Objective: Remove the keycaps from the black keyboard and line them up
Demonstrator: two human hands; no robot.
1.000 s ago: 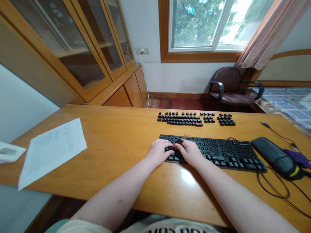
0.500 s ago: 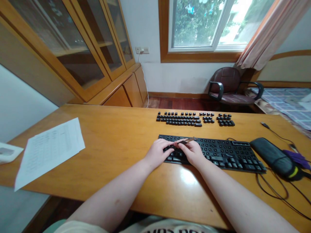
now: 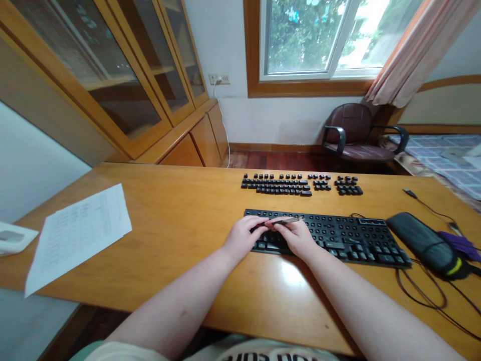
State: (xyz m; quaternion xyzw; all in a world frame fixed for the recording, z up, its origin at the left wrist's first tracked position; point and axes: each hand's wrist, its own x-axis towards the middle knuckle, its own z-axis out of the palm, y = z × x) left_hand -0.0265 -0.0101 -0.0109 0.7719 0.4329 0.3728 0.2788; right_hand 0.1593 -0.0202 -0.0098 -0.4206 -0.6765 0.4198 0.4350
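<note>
While the left hand (image 3: 242, 235) and the right hand (image 3: 299, 236) meet over the 9 o'clock part of the keyboard (image 3: 353, 238), the clearest change is in the tilt of the slim tool (image 3: 287, 220) pinched by the right hand. A second ago its free end stuck up toward 12 o'clock; half a second ago it leaned toward 2; now it lies flatter, pointing near 3, low over the bare key switches. It may be a keycap puller, but it is too small to be sure. The left hand's thumb and fingers are drawn together beside the tool's 9 o'clock end; whether they grip anything, I cannot tell.

My reading is that the tool is being turned in the fingers rather than pulling at a key, so the work on the keys has not visibly advanced. The loose keycaps (image 3: 276, 185), ranked on the worktop (image 3: 169, 215) at 12 o'clock from the keyboard, look unchanged. Many of the keyboard's upper switches are bare, while keys toward its 4 o'clock corner still wear their caps.
</note>
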